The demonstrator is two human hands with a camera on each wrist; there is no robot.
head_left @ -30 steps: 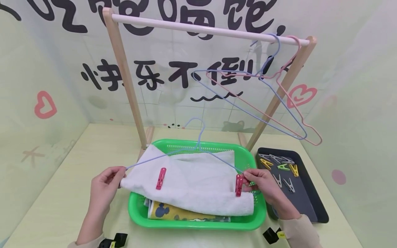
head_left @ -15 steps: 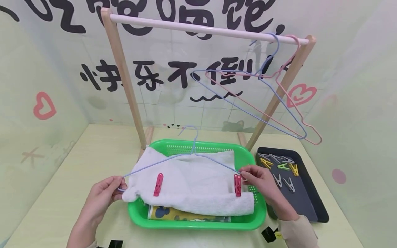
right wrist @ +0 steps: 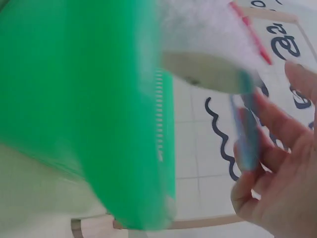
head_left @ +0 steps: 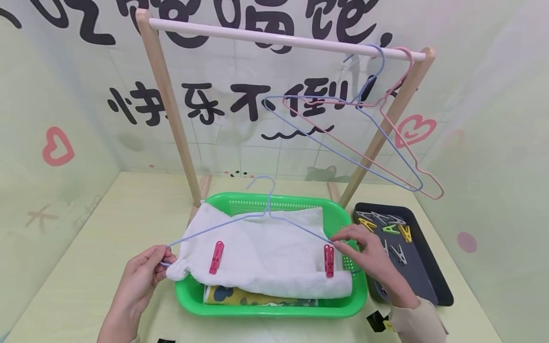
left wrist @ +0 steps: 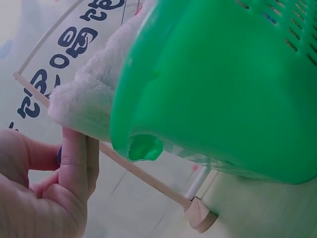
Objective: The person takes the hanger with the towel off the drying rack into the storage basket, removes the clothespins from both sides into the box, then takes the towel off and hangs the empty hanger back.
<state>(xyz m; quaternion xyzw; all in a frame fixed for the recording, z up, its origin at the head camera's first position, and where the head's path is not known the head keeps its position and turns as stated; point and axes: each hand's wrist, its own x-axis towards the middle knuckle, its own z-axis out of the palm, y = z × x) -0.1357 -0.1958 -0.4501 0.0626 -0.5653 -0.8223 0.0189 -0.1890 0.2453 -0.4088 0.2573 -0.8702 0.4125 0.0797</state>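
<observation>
A light blue wire hanger [head_left: 244, 216] lies over a fluffy white towel [head_left: 266, 243] above a green basket [head_left: 274, 310]. Two red clothespins sit on the towel, a left clothespin [head_left: 216, 257] and a right clothespin [head_left: 329, 261]. My left hand [head_left: 143, 271] pinches the hanger's left end beside the towel's bunched corner. At the hanger's right end is my right hand [head_left: 364, 250], its thumb and fingers spread apart next to the right clothespin. In the right wrist view the fingers [right wrist: 277, 124] touch the blurred blue hanger end [right wrist: 247, 134], with the thumb held away.
Behind the basket stands a rack with a white rail [head_left: 257, 35], bearing a blue hanger [head_left: 317, 136] and a pink hanger [head_left: 411, 152] at its right. A dark tray [head_left: 418, 281] with several clothespins lies right. Yellow patterned cloth [head_left: 249, 296] shows under the towel.
My left hand and the hanger's left end have come down and toward me, and the hook has lowered. The right hand's thumb and fingers have spread from their pinch.
</observation>
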